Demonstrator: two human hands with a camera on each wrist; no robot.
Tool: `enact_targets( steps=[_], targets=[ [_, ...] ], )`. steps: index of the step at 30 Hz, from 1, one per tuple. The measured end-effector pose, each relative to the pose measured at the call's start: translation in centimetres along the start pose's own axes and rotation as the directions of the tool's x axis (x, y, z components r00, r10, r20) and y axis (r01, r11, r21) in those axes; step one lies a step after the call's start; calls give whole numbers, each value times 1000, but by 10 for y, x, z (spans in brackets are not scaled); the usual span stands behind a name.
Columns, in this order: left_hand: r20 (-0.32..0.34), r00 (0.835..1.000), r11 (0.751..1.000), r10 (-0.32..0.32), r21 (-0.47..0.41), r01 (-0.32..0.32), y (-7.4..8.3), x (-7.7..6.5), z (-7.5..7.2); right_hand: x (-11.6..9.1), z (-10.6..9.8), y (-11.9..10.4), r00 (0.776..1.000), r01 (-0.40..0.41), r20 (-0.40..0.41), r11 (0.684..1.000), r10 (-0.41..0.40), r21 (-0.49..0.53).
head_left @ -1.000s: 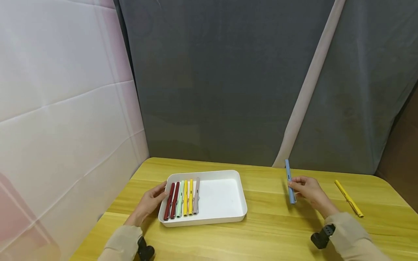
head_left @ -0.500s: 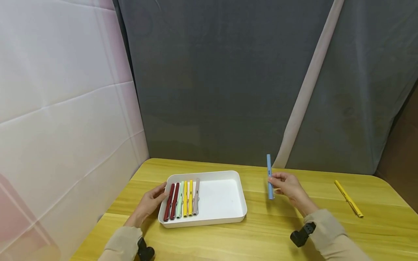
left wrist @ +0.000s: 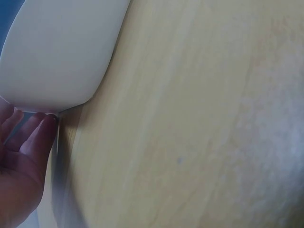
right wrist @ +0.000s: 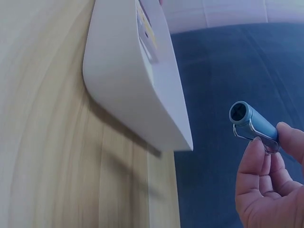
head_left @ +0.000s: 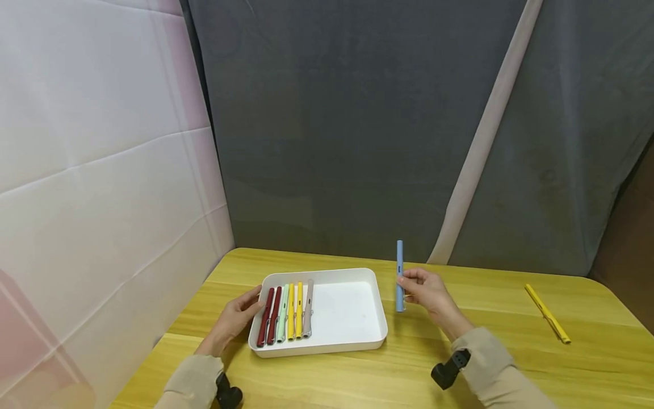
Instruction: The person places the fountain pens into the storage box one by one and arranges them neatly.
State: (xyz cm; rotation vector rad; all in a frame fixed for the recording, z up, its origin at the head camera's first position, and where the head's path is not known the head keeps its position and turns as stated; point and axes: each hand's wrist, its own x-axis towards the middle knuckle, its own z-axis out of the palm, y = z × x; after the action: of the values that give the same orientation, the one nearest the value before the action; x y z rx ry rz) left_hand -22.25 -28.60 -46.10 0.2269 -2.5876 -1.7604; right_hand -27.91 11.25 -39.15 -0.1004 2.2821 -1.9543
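OK so from your left: your left hand (head_left: 234, 319) is at the left end of the white tray (head_left: 352, 335), fingers fairly straight and just touching the wall, not really wrapped round it. I'd guess you're steadying it so it doesn't skate about. Inside, bunched on the left side, you've got two dark red pens (head_left: 264, 318), a pale green pen (head_left: 283, 313), two yellow pens (head_left: 291, 312) and a greyish-pink pen (head_left: 308, 309). They're side by side with clips at the near end, probably so the row stays compact and the matching colours sit together.

Just off the tray's right end, your right hand (head_left: 428, 291) is pinching the blue pen (head_left: 400, 270) between thumb and fingers. It's about upright, clip end down, clear of the tabletop (head_left: 317, 380); a fingertip grip like that likely makes it easy to turn. Further right, the loose yellow pen (head_left: 548, 314) lies slanted on the wood, and I can't tell why it's at that angle.

Materials, same direction: your tray looks like smooth matte plastic, shallow with rounded corners. The pens are slim barrels with wire-style clips, and your blue one shows a round end with a dark recess. Your tabletop has streaky, yellowish wood grain.
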Motion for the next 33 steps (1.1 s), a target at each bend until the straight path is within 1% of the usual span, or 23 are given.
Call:
enact_targets(
  steps=[6, 10, 21, 27, 33],
  targets=[
    [4, 1000, 999, 4, -33, -4, -3, 2, 1, 1, 14, -1, 1000, 12, 12, 1000, -12, 24],
    [7, 1000, 999, 9, -48, -8, -3, 1, 0, 2, 24, -2, 1000, 1, 1, 999, -1, 42],
    [-5, 1000, 999, 26, -44, -26, -3, 2, 0, 5, 54, -1, 1000, -14, -9, 995, 15, 94],
    [-1, 1000, 999, 20, -42, -20, -3, 1, 1, 4, 64, 3, 999, -37, -22, 996, 39, 87],
    [4, 1000, 999, 10, -35, -10, -2, 2, 1, 7, 73, 4, 999, -34, -17, 994, 36, 101]
  ],
)
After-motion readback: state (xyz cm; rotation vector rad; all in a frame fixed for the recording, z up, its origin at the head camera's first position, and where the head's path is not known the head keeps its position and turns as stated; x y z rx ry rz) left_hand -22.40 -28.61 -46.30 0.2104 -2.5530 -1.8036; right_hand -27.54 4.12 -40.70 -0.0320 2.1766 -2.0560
